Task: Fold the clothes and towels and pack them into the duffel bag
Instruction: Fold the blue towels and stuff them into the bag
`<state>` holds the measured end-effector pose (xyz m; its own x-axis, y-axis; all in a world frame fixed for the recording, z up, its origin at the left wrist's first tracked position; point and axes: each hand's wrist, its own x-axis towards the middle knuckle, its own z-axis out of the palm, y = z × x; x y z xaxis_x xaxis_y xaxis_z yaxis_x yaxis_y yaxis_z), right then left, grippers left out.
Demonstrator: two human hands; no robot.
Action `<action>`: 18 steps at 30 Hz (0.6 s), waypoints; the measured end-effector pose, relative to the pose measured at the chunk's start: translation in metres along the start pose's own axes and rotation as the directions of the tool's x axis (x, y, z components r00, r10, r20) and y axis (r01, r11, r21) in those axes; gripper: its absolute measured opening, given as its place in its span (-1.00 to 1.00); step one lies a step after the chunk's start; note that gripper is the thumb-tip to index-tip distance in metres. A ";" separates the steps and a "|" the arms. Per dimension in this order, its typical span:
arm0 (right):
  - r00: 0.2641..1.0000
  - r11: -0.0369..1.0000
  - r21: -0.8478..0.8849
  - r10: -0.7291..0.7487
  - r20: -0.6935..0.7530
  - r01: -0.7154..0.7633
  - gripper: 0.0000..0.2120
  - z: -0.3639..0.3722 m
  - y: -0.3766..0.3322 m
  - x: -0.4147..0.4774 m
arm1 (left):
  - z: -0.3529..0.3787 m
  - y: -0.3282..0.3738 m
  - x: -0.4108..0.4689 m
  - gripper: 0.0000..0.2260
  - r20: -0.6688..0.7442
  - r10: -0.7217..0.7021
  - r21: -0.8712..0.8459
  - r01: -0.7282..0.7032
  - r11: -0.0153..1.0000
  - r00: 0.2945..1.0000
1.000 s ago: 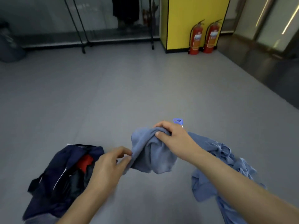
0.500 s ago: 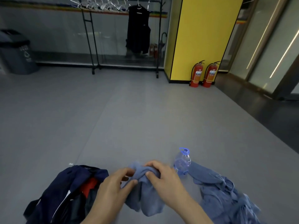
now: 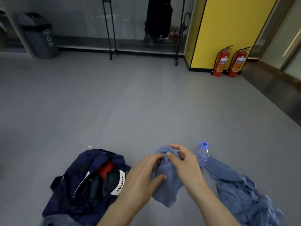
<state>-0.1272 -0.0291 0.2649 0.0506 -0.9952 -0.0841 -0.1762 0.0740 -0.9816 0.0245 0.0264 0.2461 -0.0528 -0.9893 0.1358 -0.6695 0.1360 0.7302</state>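
The two hands are closer together than a second ago. The left hand (image 3: 143, 173) and the right hand (image 3: 184, 165) both curl their fingers round the soft blue towel (image 3: 166, 191) and pinch its round, bunched top. Its long side hangs down toward the person. It is over the grey floor (image 3: 146, 103), just right of the open, smooth dark blue duffel bag (image 3: 78, 193).

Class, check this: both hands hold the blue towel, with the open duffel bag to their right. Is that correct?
No. In the head view the bag lies left of the left hand and right hand, which do hold the towel.
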 end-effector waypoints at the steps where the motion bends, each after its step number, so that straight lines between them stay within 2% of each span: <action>1: 0.999 0.997 0.065 0.037 0.003 -0.037 -0.76 0.001 -0.002 0.001 | 0.000 0.002 0.003 -0.57 -0.036 0.001 -0.011 -0.001 1.000 0.999; 6: 0.982 0.953 0.247 0.151 0.116 -0.176 -0.72 0.002 -0.008 -0.001 | 0.002 -0.003 0.015 -0.73 -0.162 -0.025 -0.056 0.016 0.998 0.986; 9: 0.969 0.920 0.337 0.137 0.204 -0.201 -0.65 0.000 -0.015 -0.001 | 0.000 -0.007 0.021 -0.80 -0.227 -0.057 -0.119 0.030 0.992 0.972; 13: 0.951 0.892 0.402 0.090 0.295 -0.209 -0.48 0.004 -0.021 -0.003 | -0.007 -0.003 0.029 -0.82 -0.225 -0.203 -0.290 0.133 0.948 0.953; 16: 0.968 0.890 0.419 0.085 0.235 -0.180 -0.44 0.008 -0.019 -0.003 | -0.011 0.006 0.028 -0.78 -0.174 -0.233 -0.408 0.146 0.901 0.957; 18: 0.979 0.858 0.478 0.123 0.163 -0.188 -0.47 0.007 -0.017 0.000 | -0.011 0.010 0.024 -0.71 -0.106 -0.170 -0.356 0.122 0.926 0.980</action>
<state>-0.1177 -0.0297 0.2809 0.1883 -0.9545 -0.2313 0.3087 0.2811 -0.9087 0.0249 0.0044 0.2640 0.1405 -0.9869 0.0798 -0.3626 0.0237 0.9316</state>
